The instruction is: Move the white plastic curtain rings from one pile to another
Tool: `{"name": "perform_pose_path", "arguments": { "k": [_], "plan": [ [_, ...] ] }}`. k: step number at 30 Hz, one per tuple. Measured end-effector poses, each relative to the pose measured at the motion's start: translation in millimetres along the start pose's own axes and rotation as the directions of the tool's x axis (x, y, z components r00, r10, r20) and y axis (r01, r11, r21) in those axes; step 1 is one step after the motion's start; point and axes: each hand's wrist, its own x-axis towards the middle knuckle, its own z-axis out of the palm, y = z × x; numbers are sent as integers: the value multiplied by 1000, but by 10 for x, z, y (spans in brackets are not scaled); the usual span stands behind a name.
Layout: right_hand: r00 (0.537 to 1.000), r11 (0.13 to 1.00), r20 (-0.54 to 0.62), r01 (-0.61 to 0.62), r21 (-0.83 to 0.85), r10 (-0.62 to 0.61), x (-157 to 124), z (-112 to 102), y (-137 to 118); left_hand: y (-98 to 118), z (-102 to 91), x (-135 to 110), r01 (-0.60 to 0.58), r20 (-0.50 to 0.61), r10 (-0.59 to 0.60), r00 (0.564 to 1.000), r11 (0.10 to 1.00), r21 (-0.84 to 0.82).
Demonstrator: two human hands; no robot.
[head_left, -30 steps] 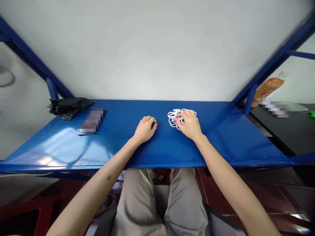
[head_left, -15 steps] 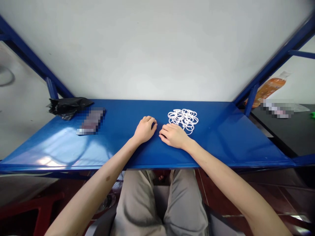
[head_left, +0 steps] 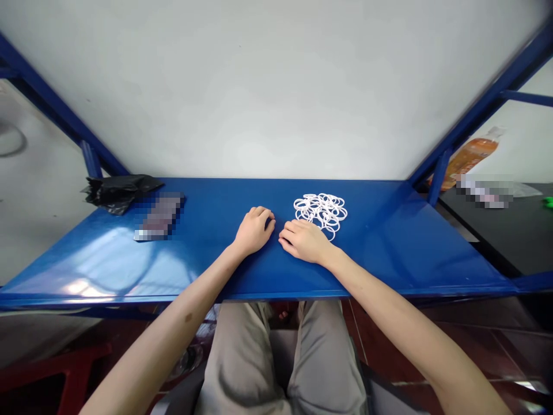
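Note:
My left hand [head_left: 254, 231] rests palm down on the blue table [head_left: 207, 202], its fingers loosely bent and the thumb apart from them. A short gap separates it from my right hand [head_left: 306, 241], which also lies palm down, fingers relaxed and a little apart from the thumb. Neither hand shows anything in its grasp. Just behind my right hand is a pile of thin white plastic rings [head_left: 327, 208], overlapping one another. The back of the right hand covers the pile's near left edge; I cannot tell whether they touch.
At the table's left lie a crumpled black plastic bag [head_left: 118, 190] and a blurred-out flat object [head_left: 159, 216]. Blue frame bars rise at both sides before a pale wall. Beyond the right bar, an orange drink bottle [head_left: 473, 158] leans by a black surface [head_left: 510, 230].
The view has tilted very slightly, so everything sits a few pixels lower. My hands and the white rings stay where they were on the table.

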Motion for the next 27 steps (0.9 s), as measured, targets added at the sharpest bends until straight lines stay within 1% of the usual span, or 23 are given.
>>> {"name": "perform_pose_path", "arguments": {
  "k": [3,4,6,7,8,10,11,12,13,14,15,19,21,24,27],
  "plan": [
    [1000,1000,-11,-24,10,24,6,-30,23,24,2,5,2,12,-3,1000,999,47],
    [998,998,-27,-53,18,53,5,-52,52,40,3,5,1,19,-3,1000,997,74],
    [982,986,-87,-163,38,166,-17,-109,158,80,6,5,-6,36,1,999,990,140],
    [961,969,-127,-241,46,245,-42,-139,234,104,7,6,-12,46,5,999,985,173],
    [927,943,-174,-328,53,332,-76,-166,323,127,8,8,-18,56,7,998,979,201],
    [834,869,-259,-492,47,486,-169,-205,516,171,11,23,-32,77,13,997,968,249],
    [781,825,-301,-564,36,547,-219,-215,606,188,13,36,-40,87,17,996,963,268],
    [745,795,-329,-606,31,581,-265,-219,682,201,14,51,-50,97,23,995,958,283],
    [728,781,-338,-623,35,596,-299,-220,738,209,16,68,-60,104,30,994,954,295],
    [726,780,-336,-625,43,600,-319,-219,771,213,17,85,-68,108,37,993,951,302],
    [739,791,-321,-610,55,592,-319,-215,778,211,18,100,-73,105,43,994,951,301],
    [852,870,-179,-486,82,492,-172,-171,630,177,14,129,-45,34,37,999,966,253],
    [893,897,-87,-438,67,442,-80,-127,531,158,5,133,-21,13,18,1000,974,227],
    [910,910,2,-414,31,415,-23,-60,462,140,-16,143,-1,23,-4,1000,979,203],
    [918,917,3,-397,42,397,-46,-34,474,123,-39,164,11,47,-20,999,984,180]
  ]
}}
